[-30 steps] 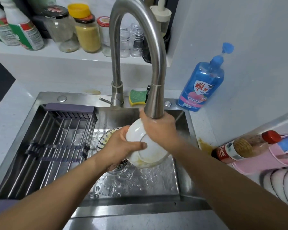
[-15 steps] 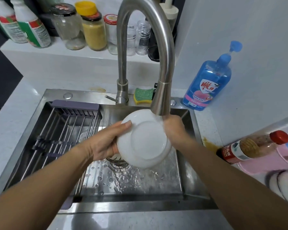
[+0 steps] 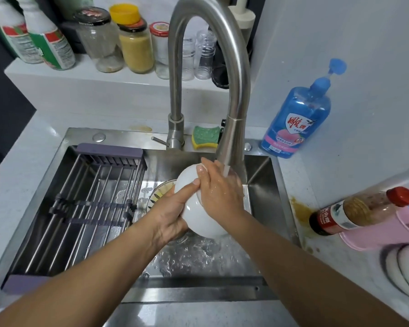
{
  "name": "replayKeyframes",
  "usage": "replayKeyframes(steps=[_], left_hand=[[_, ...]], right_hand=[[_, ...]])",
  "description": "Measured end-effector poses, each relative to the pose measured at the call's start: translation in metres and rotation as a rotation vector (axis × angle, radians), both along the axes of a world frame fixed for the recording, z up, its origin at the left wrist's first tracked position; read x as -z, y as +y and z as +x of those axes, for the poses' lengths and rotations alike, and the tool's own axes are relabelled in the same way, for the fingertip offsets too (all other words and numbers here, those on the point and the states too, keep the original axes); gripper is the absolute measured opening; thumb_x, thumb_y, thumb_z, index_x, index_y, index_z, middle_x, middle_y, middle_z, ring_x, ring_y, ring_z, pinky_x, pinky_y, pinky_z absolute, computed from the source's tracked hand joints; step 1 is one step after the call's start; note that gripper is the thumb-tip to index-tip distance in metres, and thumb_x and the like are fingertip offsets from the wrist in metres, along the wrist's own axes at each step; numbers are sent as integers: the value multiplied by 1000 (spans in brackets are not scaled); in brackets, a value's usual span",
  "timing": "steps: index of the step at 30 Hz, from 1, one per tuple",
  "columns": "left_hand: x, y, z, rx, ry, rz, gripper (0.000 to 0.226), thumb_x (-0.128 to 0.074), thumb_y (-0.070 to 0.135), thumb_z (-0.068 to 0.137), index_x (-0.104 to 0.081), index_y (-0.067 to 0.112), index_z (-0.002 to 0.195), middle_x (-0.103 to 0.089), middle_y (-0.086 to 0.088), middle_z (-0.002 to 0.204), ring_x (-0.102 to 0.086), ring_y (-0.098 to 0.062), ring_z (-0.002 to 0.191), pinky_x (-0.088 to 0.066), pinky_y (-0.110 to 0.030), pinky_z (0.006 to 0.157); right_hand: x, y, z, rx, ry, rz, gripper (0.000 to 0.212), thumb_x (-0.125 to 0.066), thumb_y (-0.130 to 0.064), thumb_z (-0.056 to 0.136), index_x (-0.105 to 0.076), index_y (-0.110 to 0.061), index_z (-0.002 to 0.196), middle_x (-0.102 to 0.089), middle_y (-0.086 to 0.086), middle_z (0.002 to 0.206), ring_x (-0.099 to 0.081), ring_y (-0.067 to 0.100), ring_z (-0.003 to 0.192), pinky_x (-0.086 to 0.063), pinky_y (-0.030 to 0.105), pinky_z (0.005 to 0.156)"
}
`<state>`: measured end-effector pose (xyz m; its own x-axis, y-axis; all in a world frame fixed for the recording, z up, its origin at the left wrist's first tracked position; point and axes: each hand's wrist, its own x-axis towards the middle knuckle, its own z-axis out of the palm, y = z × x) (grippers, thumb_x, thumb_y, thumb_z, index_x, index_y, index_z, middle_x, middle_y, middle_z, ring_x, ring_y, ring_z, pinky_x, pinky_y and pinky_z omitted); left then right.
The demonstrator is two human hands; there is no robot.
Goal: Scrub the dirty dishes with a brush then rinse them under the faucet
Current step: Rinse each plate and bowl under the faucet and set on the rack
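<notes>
While under faucet (image 3: 232,142), bowl (image 3: 202,224) in left hand (image 3: 172,213).

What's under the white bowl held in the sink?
A patterned dish shows partly below the white bowl, at its left edge, over the wet sink floor. The bowl and left hand hide the rest of the dish and whatever else lies there.
</notes>
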<state>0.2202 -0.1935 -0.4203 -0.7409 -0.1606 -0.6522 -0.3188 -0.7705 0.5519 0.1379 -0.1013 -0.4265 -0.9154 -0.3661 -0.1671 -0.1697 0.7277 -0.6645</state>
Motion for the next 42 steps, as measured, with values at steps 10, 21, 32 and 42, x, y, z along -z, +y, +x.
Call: replayKeyframes(steps=[10, 21, 32, 42], left_hand=[[9, -13, 17, -120, 97, 59, 45, -65, 20, 96, -57, 7, 138, -70, -17, 127, -68, -33, 116, -58, -57, 89], [30, -13, -11, 156, -71, -1016, 68, -43, 71, 95, -40, 26, 145, -52, -8, 146, -49, -33, 134, -42, -59, 111], [35, 30, -9, 329, 184, -1596, 64, -11, 64, 102, -34, 37, 156, -28, 12, 165, -15, -4, 153, -9, -35, 127], [14, 16, -18, -227, 58, 180, 43, -51, 42, 103, -62, 9, 128, -74, -12, 118, -73, -29, 106, -56, -54, 95]], right_hand=[[2, 16, -37, 526, -522, -302, 55, -47, -55, 100, -65, -6, 118, -69, 15, 111, -65, 34, 103, -53, 40, 91], [15, 24, -36, 454, -916, -866, 75, -99, -24, 58, -68, -10, 125, -72, 21, 119, -71, 45, 104, -51, 72, 92], [-4, 27, -26, 762, -708, -767, 39, -83, -36, 85, -68, -8, 107, -76, 12, 95, -76, 32, 81, -63, 51, 79], [11, 47, -33, 671, -854, -817, 45, -77, -44, 86, -73, -13, 119, -77, 11, 110, -74, 35, 102, -58, 55, 91]])
